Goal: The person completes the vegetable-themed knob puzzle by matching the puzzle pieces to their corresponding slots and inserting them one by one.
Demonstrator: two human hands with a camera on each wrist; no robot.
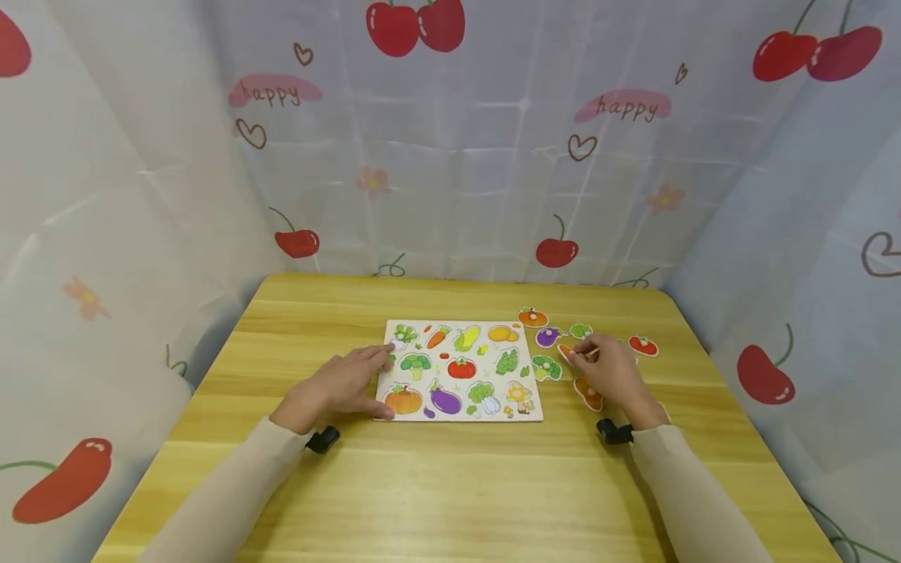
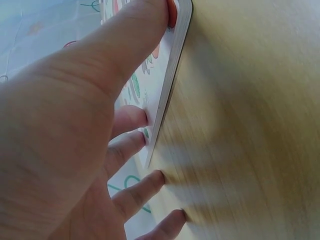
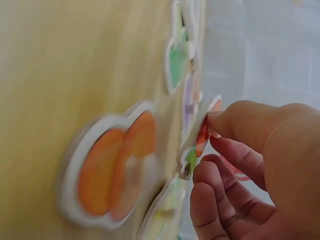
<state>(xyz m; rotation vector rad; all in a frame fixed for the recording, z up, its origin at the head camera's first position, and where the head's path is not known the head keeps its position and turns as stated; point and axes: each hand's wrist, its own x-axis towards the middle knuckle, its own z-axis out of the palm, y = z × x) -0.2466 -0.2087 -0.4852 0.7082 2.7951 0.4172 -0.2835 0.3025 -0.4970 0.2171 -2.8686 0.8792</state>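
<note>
A wooden puzzle board [image 1: 468,417] printed with vegetables lies flat on the table. My left hand [image 1: 345,381] rests at its left edge, fingers spread; in the left wrist view the thumb [image 2: 145,25] and two fingers touch the board while the other two fingertips reach the tabletop. To the right of the board, my right hand [image 1: 614,377] pinches a carrot puzzle piece [image 3: 202,136], orange with a green end, between thumb and fingers. Held tilted, the carrot piece is partly covered by the fingers in the head view.
Loose knobbed pieces lie around the right hand: a pumpkin [image 1: 533,317], an eggplant [image 1: 547,337], broccoli [image 1: 545,367], a tomato [image 1: 643,346] and an orange double-lobed piece [image 1: 588,393], among others. A printed curtain [image 1: 450,195] surrounds the wooden table [image 1: 450,485].
</note>
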